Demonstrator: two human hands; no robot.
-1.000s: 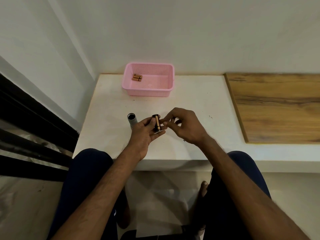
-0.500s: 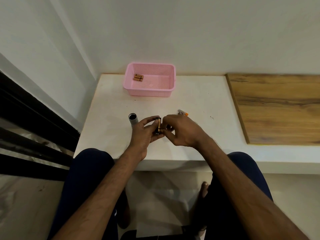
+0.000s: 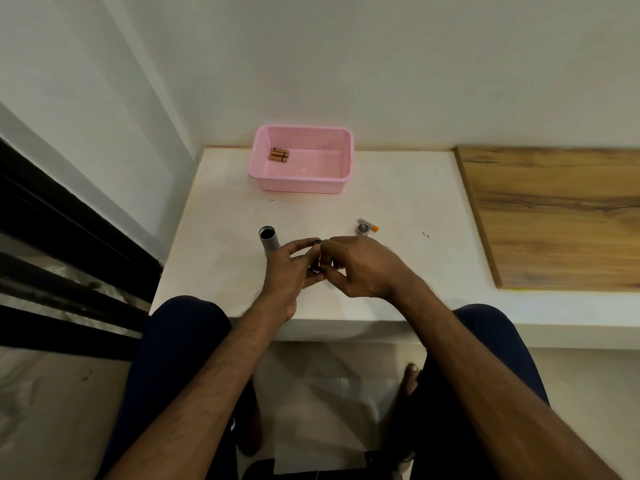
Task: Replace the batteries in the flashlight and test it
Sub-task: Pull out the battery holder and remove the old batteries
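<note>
Both hands, left [image 3: 289,268] and right [image 3: 360,265], clench one battery holder [image 3: 317,263] near the table's [image 3: 221,271] front edge; the pink basket [image 3: 301,181] at the back edge holds batteries [image 3: 279,155].

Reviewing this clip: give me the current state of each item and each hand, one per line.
flashlight body: upright on the table, open end up.
battery holder: gripped between both hands.
left hand: closed on the holder.
right hand: fingers working on the holder.
pink basket: holds copper batteries.
end cap: off, lying on the table.
</note>
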